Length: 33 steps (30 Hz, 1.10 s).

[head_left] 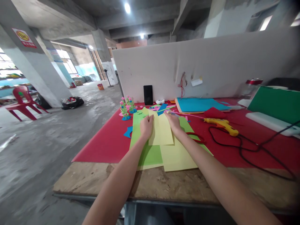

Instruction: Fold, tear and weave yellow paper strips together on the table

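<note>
A pale yellow sheet of paper [161, 131] is held up between my two hands, over the other sheets. My left hand [146, 126] is closed on its left edge, thumb on top. At its upper right, my right hand [172, 121] pinches the edge, fingers partly hidden. Beneath lie a green sheet [150, 157] and a larger pale yellow sheet [179, 157]. Red-handled scissors [198, 139] lie partly under my right forearm. Blue paper scraps [128, 132] rest left of the green sheet.
Two small paper-craft trees [125, 109] stand at the back left. A black phone [148, 95] leans on the white partition [201, 65]. To the right are a yellow glue gun [222, 124] with a tangled black cord, blue sheets [199, 105] and a green board [276, 103]. The table's wooden edge [93, 178] is nearest me.
</note>
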### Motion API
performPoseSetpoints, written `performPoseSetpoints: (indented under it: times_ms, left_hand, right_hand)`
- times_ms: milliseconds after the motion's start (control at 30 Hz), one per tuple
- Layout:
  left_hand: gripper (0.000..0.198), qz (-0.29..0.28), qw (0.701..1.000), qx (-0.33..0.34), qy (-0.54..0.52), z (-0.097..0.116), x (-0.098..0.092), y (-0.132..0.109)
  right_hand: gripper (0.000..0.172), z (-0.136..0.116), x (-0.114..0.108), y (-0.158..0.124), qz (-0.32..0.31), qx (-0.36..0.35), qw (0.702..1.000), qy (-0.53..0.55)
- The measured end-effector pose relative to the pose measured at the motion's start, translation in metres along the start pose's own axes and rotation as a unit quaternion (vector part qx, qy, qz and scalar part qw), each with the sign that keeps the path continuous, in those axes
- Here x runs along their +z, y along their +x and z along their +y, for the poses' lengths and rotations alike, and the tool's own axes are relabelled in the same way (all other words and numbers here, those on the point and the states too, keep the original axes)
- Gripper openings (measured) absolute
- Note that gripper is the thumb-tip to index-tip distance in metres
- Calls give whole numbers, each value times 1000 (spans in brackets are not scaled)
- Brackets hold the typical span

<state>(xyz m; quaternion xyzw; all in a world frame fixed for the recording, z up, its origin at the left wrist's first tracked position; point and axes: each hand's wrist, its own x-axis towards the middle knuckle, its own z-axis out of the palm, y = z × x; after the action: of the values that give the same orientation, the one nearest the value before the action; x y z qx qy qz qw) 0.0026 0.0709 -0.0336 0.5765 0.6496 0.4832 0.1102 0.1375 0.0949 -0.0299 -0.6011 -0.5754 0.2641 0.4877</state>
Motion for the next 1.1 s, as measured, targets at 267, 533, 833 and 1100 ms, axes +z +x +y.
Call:
performPoseSetpoints:
  times_ms: [267,533,833,1100]
  left_hand:
    - [33,14,1000,-6,-6,3,4,-1]
    - [31,28,998,-40,-51,8,12,-3]
    - [41,-40,978,-114,-172,5,0,5]
    - [36,-209,945,-162,-192,12,-11,5]
  right_hand:
    - [23,0,-1,-4,10,-21,997,-74]
    - [25,-1,2,-8,50,-37,994,-91]
    - [25,2,-10,1,104,7,992,-72]
    - [25,1,-8,0,65,48,995,-55]
